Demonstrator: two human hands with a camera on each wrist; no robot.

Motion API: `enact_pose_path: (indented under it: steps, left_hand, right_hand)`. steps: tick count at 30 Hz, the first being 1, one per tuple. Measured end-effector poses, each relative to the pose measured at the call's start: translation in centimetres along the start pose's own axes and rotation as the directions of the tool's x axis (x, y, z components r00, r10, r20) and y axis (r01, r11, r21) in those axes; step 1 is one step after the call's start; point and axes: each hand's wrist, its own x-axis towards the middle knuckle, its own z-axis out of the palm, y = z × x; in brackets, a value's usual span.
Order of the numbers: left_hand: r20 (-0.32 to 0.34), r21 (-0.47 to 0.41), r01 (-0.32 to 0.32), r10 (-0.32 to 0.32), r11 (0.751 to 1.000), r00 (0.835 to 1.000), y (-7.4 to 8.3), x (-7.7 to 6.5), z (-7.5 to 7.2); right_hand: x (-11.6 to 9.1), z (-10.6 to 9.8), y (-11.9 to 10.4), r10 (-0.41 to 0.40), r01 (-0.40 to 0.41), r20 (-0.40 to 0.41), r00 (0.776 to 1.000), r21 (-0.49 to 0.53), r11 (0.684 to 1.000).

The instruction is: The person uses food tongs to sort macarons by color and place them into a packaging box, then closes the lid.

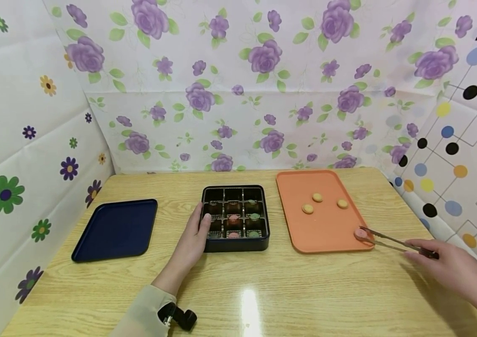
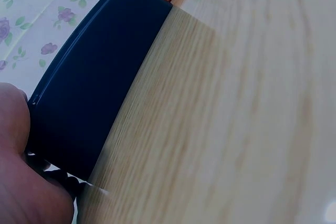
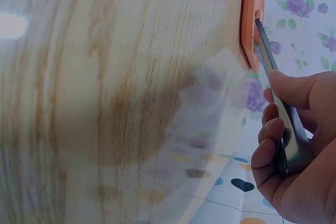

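My right hand (image 1: 453, 264) grips metal tongs (image 1: 398, 242), thumb on one side and fingers curled round the other, as the right wrist view shows. The tips of the tongs are at a pink cookie (image 1: 360, 233) in the near right corner of the orange tray (image 1: 327, 236). My left hand (image 1: 192, 238) holds the left side of a black box (image 1: 236, 245), with the thumb over its rim. Clear compartments divide the box; pink cookies (image 1: 233, 218) sit in the middle column and green cookies (image 1: 255, 216) in the right one.
Several tan cookies (image 1: 307, 209) lie spread on the orange tray, toward its far half. A dark blue tray (image 1: 116, 229) lies on the wooden table (image 1: 306, 290) left of the box. Patterned cloth walls (image 1: 238, 126) stand at the back and both sides.
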Motion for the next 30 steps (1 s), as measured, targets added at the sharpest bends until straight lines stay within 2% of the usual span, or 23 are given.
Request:
enact_pose_path:
  steps: [5, 19, 30]
  left_hand:
    - [-0.020, -0.003, -0.021, 0.021, 1.000, 1.000, -0.2, 0.1, 0.1]
    - [0.004, -0.031, 0.015, -0.014, 0.999, 1.000, 0.2, 0.0, 0.1]
    - [-0.012, -0.023, 0.004, -0.004, 1.000, 1.000, -0.4, 0.3, 0.1]
  right_hand:
    - [0.2, -0.2, 0.0, 0.011, -0.011, 0.006, 1.000, -0.003, 1.000]
    - [0.5, -0.3, -0.1, 0.050, -0.050, 0.000, 0.999, -0.006, 0.999]
    - [1.3, -0.5, -2.2, 0.042, -0.042, -0.010, 0.999, 0.026, 0.999]
